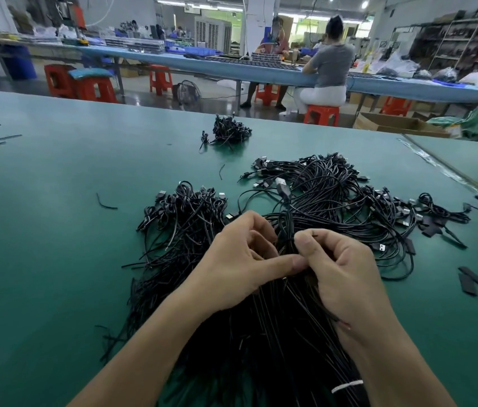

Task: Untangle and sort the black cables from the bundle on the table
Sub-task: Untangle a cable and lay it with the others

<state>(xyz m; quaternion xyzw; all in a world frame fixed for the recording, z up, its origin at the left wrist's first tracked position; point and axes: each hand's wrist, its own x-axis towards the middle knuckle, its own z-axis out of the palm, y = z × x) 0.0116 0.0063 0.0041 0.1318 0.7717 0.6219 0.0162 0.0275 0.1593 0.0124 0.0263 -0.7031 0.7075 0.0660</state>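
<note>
left hand (pixel 237 259) and right hand (pixel 346 274) each pinch strands of the black cable bundle (pixel 328 198) lying on the green table (pixel 55 230); the exact grip is hidden between them, and the bundle's near end is cut off.

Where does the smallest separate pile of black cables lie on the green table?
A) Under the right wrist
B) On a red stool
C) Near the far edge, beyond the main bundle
C: the small pile sits apart near the green table's far edge, beyond the main bundle.

Black cables (pixel 320 201), green table (pixel 55 201), red stools (pixel 321 114)
</note>
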